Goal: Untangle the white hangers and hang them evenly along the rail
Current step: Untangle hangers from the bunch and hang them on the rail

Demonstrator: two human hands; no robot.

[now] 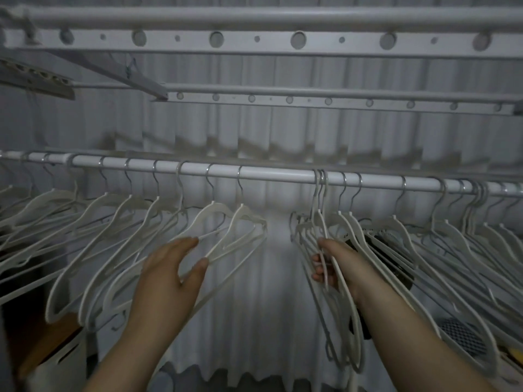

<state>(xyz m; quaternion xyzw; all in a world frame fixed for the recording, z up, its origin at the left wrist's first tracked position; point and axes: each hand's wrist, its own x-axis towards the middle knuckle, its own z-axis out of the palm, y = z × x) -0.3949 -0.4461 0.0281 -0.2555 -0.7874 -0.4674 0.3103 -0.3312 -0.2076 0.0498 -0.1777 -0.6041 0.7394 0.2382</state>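
Head camera shows a white rail (277, 176) running across, with white hangers (240, 222) spaced singly along its left stretch, a bare length of rail in the middle, and a tight clump (319, 219) of hangers bunched just right of that gap, with more crowding toward the right edge. The left hand (169, 270) is spread almost flat, fingers straight, its thumb tip touching the lower bar of the hanger at the gap's left edge. The right hand (339, 261) has its fingers curled round the clump's sloping arms, with a pleated white curtain (268, 306) behind.
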